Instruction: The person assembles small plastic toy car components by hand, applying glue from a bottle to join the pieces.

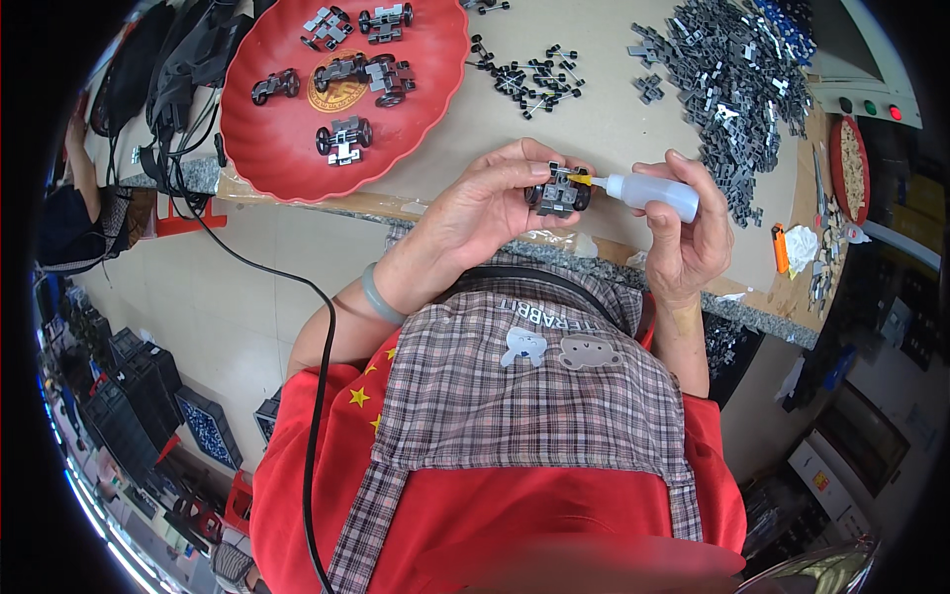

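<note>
Between the thumb and fingers of my left hand (475,198) is a small grey toy car chassis (556,198) with black wheels, held above the table's near edge. My right hand (693,233) grips a translucent white squeeze bottle (661,195), tilted nearly flat. Its thin yellow nozzle tip (582,179) points left and reaches the upper part of the chassis; whether it touches, I cannot tell. To the left lies a red scalloped tray (272,158) holding several similar wheeled chassis (343,139). My fingers partly cover the chassis in hand.
Loose black wheels on axles (534,79) lie beyond my hands. A large heap of grey plastic parts (737,99) spreads at the far right. An orange cutter (780,247) and a red dish (849,168) are at the right edge. A black cable (267,267) hangs at left.
</note>
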